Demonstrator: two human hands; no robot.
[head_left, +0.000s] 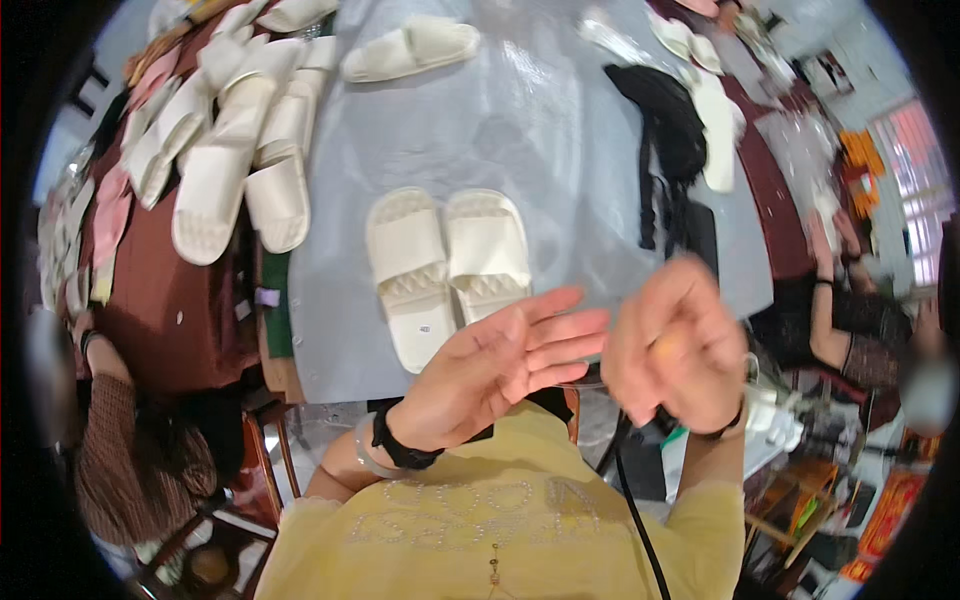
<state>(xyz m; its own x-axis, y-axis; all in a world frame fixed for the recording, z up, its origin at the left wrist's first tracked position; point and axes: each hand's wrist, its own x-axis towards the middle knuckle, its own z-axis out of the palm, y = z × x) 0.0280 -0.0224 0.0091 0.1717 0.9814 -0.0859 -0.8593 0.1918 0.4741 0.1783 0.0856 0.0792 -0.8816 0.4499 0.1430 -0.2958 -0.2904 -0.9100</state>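
Note:
My left hand (510,352) is held up with its palm showing and its fingers spread, holding nothing. Beside it, my right hand (680,350) is curled closed and blurred by motion. A yellowish spot shows among its fingers, too smeared to name. Both hands are in the air between my body and the table edge. Just beyond them, a pair of white slippers (408,240) lies side by side on the table, open toes pointing away from me. A small label is stuck on the left insole, and my left hand covers part of the right slipper.
The grey covered table (560,130) carries another white slipper pair (412,50) farther back and a black bag (672,125) at right. Several white slippers (225,140) are heaped at left. People sit at both sides: a patterned sleeve (115,420) left, a bare arm (828,310) right.

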